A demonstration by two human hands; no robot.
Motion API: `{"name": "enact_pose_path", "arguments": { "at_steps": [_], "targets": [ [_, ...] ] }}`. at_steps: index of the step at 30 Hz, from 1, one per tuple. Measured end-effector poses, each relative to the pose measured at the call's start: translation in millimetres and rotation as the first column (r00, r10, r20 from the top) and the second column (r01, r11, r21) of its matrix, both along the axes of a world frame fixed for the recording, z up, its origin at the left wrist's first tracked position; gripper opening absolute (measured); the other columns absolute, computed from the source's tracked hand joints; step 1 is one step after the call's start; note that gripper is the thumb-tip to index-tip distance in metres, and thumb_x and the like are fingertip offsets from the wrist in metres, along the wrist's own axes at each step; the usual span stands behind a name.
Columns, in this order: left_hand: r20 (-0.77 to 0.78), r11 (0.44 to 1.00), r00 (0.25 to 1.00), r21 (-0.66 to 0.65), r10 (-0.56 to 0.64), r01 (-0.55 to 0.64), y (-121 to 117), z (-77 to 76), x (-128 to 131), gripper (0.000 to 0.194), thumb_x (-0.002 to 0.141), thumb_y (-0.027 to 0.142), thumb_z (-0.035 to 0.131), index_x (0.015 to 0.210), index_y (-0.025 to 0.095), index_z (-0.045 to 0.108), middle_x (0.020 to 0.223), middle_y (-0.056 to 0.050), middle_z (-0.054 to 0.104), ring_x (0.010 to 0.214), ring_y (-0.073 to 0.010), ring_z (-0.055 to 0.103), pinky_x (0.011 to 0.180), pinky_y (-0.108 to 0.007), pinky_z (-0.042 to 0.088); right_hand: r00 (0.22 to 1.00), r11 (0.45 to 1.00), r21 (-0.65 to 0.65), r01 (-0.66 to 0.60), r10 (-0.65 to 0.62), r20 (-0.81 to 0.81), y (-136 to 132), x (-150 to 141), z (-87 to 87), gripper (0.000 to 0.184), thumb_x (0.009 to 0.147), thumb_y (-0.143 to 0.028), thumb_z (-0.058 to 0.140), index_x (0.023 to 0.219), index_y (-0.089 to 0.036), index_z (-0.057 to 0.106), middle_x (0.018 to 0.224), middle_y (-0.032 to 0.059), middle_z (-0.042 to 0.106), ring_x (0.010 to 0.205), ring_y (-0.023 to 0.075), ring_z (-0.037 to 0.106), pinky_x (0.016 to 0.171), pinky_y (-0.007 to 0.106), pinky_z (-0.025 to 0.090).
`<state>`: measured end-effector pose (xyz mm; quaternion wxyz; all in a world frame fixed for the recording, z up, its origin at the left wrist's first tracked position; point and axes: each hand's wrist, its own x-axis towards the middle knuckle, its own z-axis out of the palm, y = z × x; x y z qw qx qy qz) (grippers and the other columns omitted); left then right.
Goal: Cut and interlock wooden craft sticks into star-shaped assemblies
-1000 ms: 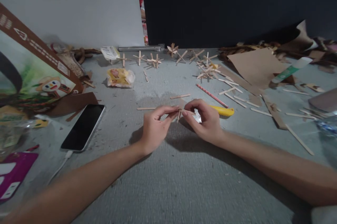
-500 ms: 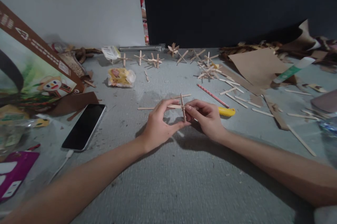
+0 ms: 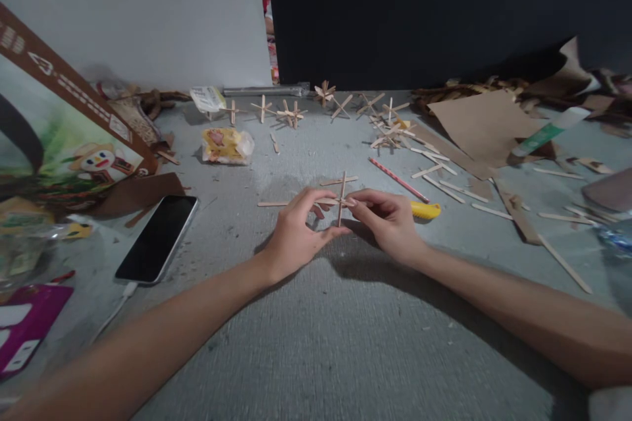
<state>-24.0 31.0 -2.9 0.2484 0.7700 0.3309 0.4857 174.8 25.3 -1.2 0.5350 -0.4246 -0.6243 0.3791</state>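
Observation:
A small cross of wooden craft sticks is held up between both hands, just above the table. My left hand curves round its left side, with the thumb at the lower end of the upright stick and the fingers on the sideways stick. Thumb and forefinger of my right hand pinch it near the joint from the right. Behind the hands a loose craft stick lies flat, and another craft stick lies by the left knuckles. A yellow cutter rests beside the right hand, partly hidden by it.
Several stick crosses stand along the back. Loose sticks, a red striped pencil, cardboard and a glue stick lie to the right. On the left are a phone, a printed bag and a yellow packet.
The stick cross has turned slightly in my fingers, its upright stick now leaning the other way. Both hands stay in nearly the same place.

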Motion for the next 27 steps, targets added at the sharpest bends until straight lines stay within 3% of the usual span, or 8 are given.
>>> {"name": "enact_pose_path", "arguments": {
  "at_steps": [8, 15, 22, 27],
  "targets": [
    [0.023, 1.0, 1.0, 0.027, -0.016, 0.016, -0.9, 2.8, 0.5, 0.034, 0.089, 0.038, 0.087, 0.116, 0.024, 0.072, 0.1, -0.006, 0.078, 0.086, -0.0189, 0.074, 0.08, -0.032, 0.06, 1.0, 1.0, 0.003, -0.005, 0.005, 0.027, 1.0, 2.4, -2.5, 0.032, 0.093, -0.052, 0.074, 0.083, -0.023, 0.081, 0.063, -0.0003, 0.06, 0.057, 0.013, 0.043, 0.05, 0.026, 0.035],
    [0.043, 0.996, 0.999, -0.084, 0.016, -0.012, -1.6, 1.7, 1.0, 0.044, 0.082, 0.046, 0.092, 0.114, 0.023, 0.072, 0.102, -0.006, 0.078, 0.088, -0.0199, 0.075, 0.083, -0.033, 0.06, 0.999, 0.999, -0.035, -0.029, 0.03, 0.031, 2.0, 1.2, -2.3, 0.038, 0.093, -0.057, 0.073, 0.083, -0.021, 0.08, 0.063, -0.0006, 0.058, 0.057, 0.0127, 0.042, 0.05, 0.027, 0.033],
    [0.155, 0.979, 0.988, -0.197, -0.012, 0.043, -1.2, -4.1, 2.9, 0.063, 0.082, 0.041, 0.092, 0.133, 0.025, 0.059, 0.098, -0.004, 0.076, 0.088, -0.0183, 0.073, 0.083, -0.032, 0.06, 0.998, 0.996, -0.07, -0.058, 0.059, 0.003, 2.5, 0.2, -0.8, 0.041, 0.095, -0.06, 0.071, 0.086, -0.02, 0.076, 0.058, -0.004, 0.048, 0.053, 0.0109, 0.038, 0.048, 0.026, 0.028],
    [0.218, 0.954, 0.976, -0.287, -0.02, 0.083, 1.7, -4.1, 3.9, 0.063, 0.087, 0.037, 0.088, 0.136, 0.026, 0.05, 0.091, 0.0, 0.072, 0.084, -0.0165, 0.072, 0.082, -0.031, 0.059, 0.998, 0.997, -0.049, -0.057, 0.055, -0.032, 3.6, -0.8, -3.2, 0.039, 0.097, -0.059, 0.07, 0.091, -0.021, 0.073, 0.063, -0.0023, 0.057, 0.057, 0.0129, 0.049, 0.052, 0.027, 0.038]
  ]
}}
